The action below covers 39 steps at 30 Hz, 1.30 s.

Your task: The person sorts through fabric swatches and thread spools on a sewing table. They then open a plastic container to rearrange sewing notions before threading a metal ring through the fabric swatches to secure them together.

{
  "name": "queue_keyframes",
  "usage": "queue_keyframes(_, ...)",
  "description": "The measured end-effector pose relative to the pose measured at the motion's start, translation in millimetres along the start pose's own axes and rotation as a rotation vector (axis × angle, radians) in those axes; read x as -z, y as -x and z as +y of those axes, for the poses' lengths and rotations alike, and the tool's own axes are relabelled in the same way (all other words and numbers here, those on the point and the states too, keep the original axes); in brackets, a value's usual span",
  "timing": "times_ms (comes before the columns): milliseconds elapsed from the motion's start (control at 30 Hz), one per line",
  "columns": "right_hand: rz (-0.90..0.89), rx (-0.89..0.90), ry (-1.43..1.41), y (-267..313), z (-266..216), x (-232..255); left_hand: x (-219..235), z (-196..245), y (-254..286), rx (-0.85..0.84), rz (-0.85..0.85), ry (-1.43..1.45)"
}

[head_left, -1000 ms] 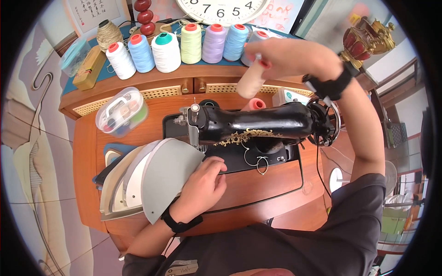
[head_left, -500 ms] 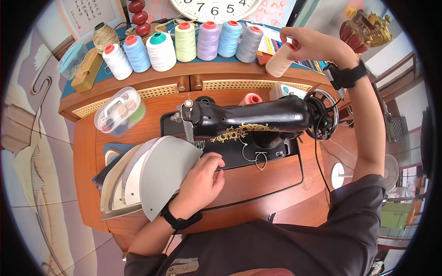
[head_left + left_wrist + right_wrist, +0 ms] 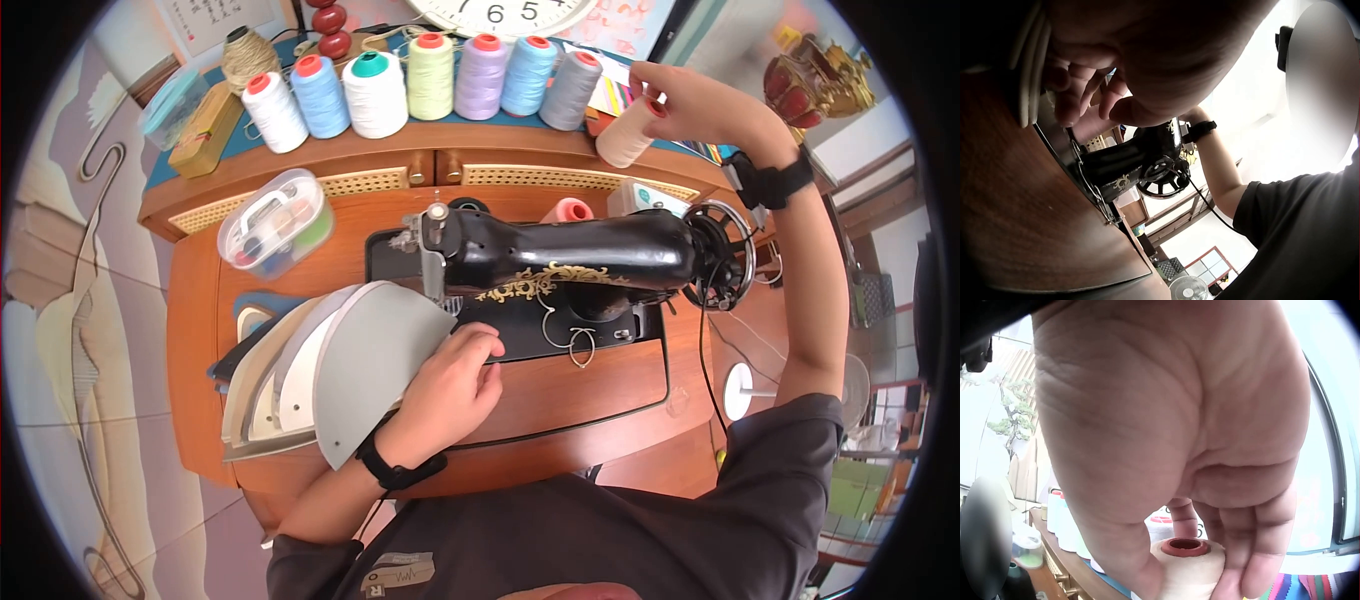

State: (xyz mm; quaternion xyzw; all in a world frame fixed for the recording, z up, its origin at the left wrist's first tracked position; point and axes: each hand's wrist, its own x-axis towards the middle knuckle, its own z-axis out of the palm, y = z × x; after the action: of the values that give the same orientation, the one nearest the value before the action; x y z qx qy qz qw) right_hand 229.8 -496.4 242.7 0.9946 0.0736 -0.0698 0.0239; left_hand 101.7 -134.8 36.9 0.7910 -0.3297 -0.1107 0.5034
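My right hand point(image 3: 705, 103) grips a cream cone of thread point(image 3: 625, 138) near its red top, with the cone tilted at the right end of the shelf. In the right wrist view, the thumb is on one side of the cone point(image 3: 1188, 575) and the fingers on the other. My left hand point(image 3: 455, 385) lies palm down with loosely bent fingers at the right edge of a stack of grey and beige curved panels point(image 3: 375, 360). Just beyond its fingertips is the bed of a black sewing machine point(image 3: 570, 250). A grey thread cone point(image 3: 572, 92) stands left of the cream one.
Several thread cones, among them a purple one point(image 3: 481, 80), line the raised shelf point(image 3: 400, 150). Behind the machine lies a pink-red spool point(image 3: 570, 210). A clear lidded box point(image 3: 275, 225) sits at the left, and the machine's handwheel point(image 3: 722, 255) is below my right forearm.
My right hand has carried the cream cone right and back, from above the machine to the shelf's right end beside the grey cone. My left hand stays by the panels.
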Motion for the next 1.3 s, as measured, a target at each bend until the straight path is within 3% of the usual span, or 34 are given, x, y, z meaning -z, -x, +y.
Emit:
queue_keyframes(200,0.062,0.118,-0.093,4.6,-17.1,3.5,1.4,0.8,0.1,0.005,-0.010,0.010)
queue_keyframes(300,0.093,0.186,-0.137,7.5,-48.0,12.6,1.8,0.3,0.1,0.002,-0.021,-0.003)
queue_keyframes(400,0.212,0.337,-0.168,-5.3,-60.9,3.7,1.7,-0.2,0.0,-0.002,-0.023,-0.002)
queue_keyframes(500,0.215,0.432,-0.155,-20.2,-80.8,5.6,2.0,-0.7,0.1,-0.001,-0.029,0.004)
queue_keyframes(600,0.183,0.412,-0.087,-36.6,-86.7,2.5,2.3,-0.6,0.1,-0.003,-0.029,0.012)
queue_keyframes(900,0.358,0.414,-0.010,-59.9,-79.1,-15.3,3.0,0.0,-0.3,0.001,-0.037,0.017)
queue_keyframes(1300,0.296,0.353,-0.013,-60.3,-86.3,-11.6,4.6,0.8,-0.6,-0.004,-0.049,0.010)
